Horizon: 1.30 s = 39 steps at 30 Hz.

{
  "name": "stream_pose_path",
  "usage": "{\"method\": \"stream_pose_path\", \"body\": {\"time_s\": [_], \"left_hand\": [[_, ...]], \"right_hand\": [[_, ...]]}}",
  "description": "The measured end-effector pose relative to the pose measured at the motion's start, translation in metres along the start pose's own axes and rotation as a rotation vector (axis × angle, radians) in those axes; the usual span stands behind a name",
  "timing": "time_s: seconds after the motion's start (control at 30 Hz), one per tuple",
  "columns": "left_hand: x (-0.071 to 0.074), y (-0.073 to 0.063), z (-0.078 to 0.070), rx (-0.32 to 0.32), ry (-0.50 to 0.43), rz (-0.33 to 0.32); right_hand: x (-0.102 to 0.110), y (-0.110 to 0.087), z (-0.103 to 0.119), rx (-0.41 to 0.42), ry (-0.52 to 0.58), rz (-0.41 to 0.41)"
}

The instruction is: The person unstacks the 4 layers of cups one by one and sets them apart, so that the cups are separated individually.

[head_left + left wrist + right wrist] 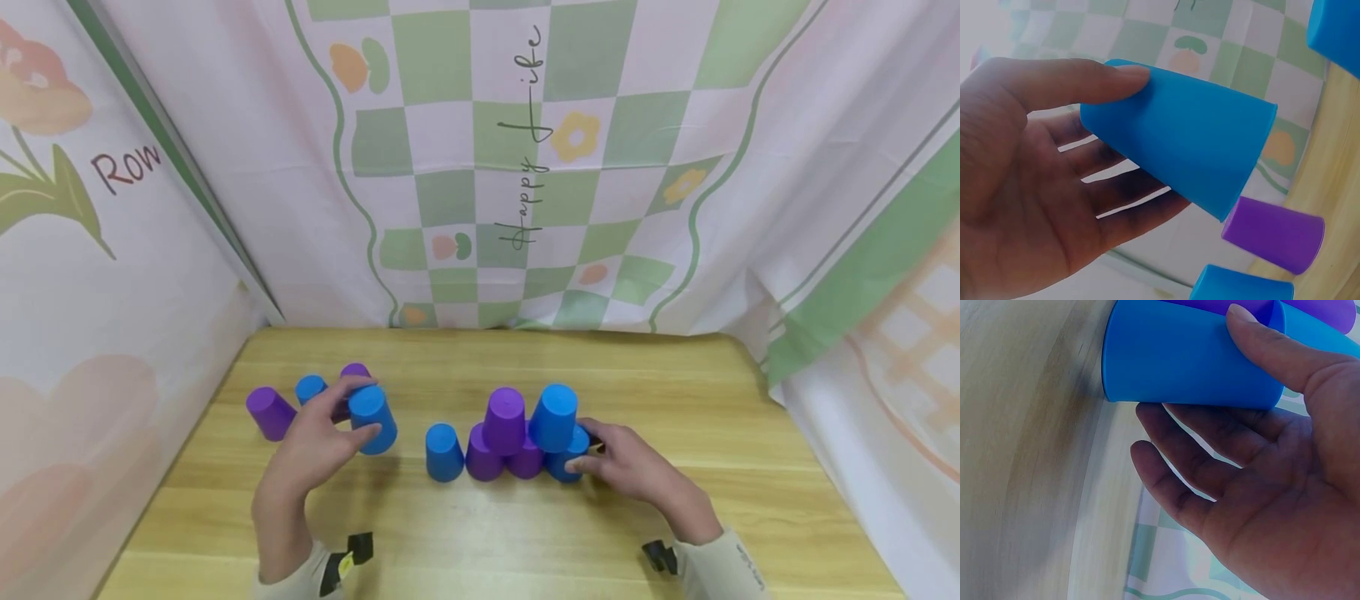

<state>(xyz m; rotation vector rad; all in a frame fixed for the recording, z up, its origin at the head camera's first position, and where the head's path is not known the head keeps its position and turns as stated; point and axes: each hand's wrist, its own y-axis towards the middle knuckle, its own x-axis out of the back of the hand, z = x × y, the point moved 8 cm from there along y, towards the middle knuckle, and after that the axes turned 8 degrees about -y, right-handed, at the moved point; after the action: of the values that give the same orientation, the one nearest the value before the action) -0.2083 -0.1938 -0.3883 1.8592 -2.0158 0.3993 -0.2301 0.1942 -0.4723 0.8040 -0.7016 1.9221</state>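
My left hand (315,450) grips an upside-down blue cup (372,423) between thumb and fingers, raised above the table on the left side. In the left wrist view, the thumb lies along the side of this blue cup (1185,137). At the right end of a row, my right hand (633,468) holds the lower blue cup (562,467), thumb in front and fingers behind. Two purple cups (483,458) and a blue cup (445,454) stand along the same row. On top sit an upper purple cup (505,421) and an upper blue cup (555,417).
Behind my left hand stand a purple cup (271,414), a blue cup (311,388) and another purple cup (356,369), partly hidden. The wooden table (465,542) ends at a checkered curtain (502,167) at the back, with more fabric on both sides.
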Motion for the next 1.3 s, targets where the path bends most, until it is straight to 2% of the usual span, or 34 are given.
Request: {"method": "stream_pose_path", "body": {"time_s": [0.23,0.47,0.7,0.93,1.07,1.3], "left_hand": [[0.008,-0.004,0.011,0.089,0.034,0.015],[0.013,-0.005,0.022,0.12,0.077,0.016],[0.016,-0.004,0.031,0.138,0.161,0.025],[0.022,-0.005,0.045,0.219,0.219,0.037],[0.027,-0.006,0.051,0.251,0.238,0.024],[0.037,-0.007,0.057,0.246,0.221,-0.044]], "right_hand": [[0.0,0.0,0.0,0.015,-0.014,-0.013],[0.001,0.0,0.001,0.035,-0.015,-0.019],[0.0,0.0,0.0,0.035,-0.023,-0.029],[0.001,0.0,0.001,0.026,-0.027,-0.037],[0.001,0.0,0.001,0.013,-0.025,-0.034],[0.0,0.0,0.001,0.014,-0.023,-0.027]]}}
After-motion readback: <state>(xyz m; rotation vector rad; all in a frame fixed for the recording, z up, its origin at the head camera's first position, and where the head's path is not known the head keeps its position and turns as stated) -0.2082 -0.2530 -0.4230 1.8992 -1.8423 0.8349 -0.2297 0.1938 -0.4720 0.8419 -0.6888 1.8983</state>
